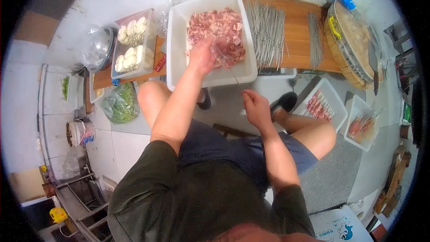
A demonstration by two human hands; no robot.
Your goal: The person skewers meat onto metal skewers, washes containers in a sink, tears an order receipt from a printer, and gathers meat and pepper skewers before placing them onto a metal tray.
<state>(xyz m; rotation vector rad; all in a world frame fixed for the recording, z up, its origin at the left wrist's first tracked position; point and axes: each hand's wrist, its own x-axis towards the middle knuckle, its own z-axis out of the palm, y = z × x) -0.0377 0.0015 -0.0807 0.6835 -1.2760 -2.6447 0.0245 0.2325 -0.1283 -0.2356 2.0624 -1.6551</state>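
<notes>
My left hand (pixel 204 56) is closed over the white plastic tub (pixel 250 69), its fingers blurred by motion at the cut raw meat (pixel 215 22). From those fingers a thin metal skewer (pixel 235 77) slants down across the tub's near rim; whether meat is on it is smeared. Below the rim, between my knees, my right hand (pixel 257 107) has its fingers curled and pinched together near the skewer's lower end. A small reddish spot shows at its fingertips, and I cannot make out whether they grip anything.
Many metal skewers (pixel 266 33) lie on the wooden table (pixel 295 36), with a smaller bundle (pixel 315 40) farther right. A clear box (pixel 150 58) holds white slices. On the floor, two trays (pixel 338 118) (pixel 354 136) hold skewered meat. Bagged greens (pixel 120 105) sit at left.
</notes>
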